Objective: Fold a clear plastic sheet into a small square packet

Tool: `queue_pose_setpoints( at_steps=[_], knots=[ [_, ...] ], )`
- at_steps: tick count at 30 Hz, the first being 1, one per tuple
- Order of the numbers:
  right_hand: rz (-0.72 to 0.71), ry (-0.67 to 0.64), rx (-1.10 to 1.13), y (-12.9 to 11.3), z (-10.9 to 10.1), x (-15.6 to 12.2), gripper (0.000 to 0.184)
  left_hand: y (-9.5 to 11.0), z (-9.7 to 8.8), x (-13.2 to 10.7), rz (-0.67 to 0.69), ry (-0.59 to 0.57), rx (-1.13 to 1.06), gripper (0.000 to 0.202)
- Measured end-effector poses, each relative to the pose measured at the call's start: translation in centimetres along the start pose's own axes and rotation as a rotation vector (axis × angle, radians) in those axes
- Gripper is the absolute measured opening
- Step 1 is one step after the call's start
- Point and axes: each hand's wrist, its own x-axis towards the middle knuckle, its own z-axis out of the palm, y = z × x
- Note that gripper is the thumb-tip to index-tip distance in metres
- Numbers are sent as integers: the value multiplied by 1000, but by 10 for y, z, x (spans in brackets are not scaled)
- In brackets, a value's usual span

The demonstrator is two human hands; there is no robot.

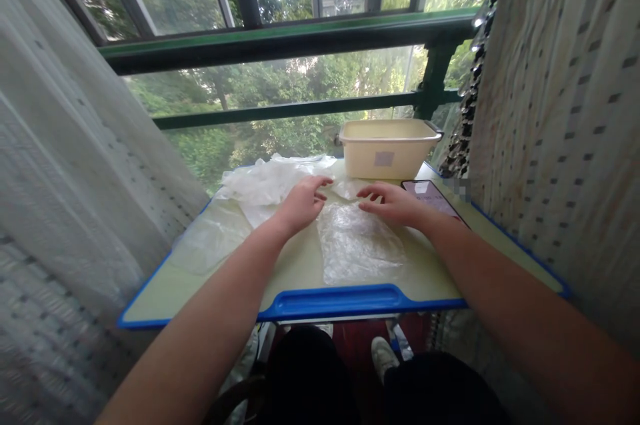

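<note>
A crinkled clear plastic bag (363,248) lies flat on the table in front of me. Over its far left corner is my left hand (305,200), fingers curved and apart, with nothing seen in them. My right hand (390,204) hovers by the bag's far right edge, its fingers also parted and holding nothing visible. Whether either hand touches the plastic I cannot tell. Beyond the gap between the hands sits another small piece of clear plastic (349,188). To the left, a heap of white, translucent plastic bags (265,180) spreads behind my left hand.
A cream plastic bin (387,153) stands at the table's back right. Beside my right forearm lies a phone (430,197). The pale table (295,272) has a raised blue edge. Curtains (560,112) hang on both sides, and a green railing (280,38) runs behind.
</note>
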Motion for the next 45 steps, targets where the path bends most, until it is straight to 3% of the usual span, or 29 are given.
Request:
queue_pose_setpoints(
  at_steps=[4,9,16,21,26,29,38,45],
  knots=[
    [-45,-46,35,-3,0,-1,40,1,9,0,57,-2,-118,46],
    [-92,27,83,-4,5,0,42,3,22,-3,113,-83,-175,51],
    [-150,-8,21,-5,7,-1,29,2,24,-2,111,-22,-49,49],
    [-281,3,5,-2,8,0,22,4,23,-1,83,-17,42,29],
    [-216,94,124,-4,14,3,26,8,27,-1,116,-20,-115,53],
    [-154,118,192,-6,15,3,33,7,29,-2,171,16,-156,55],
    [-87,-6,254,-11,13,2,46,1,39,-3,397,34,-34,91],
    [-125,-54,260,-10,13,5,33,10,42,-3,450,58,34,90]
  ],
)
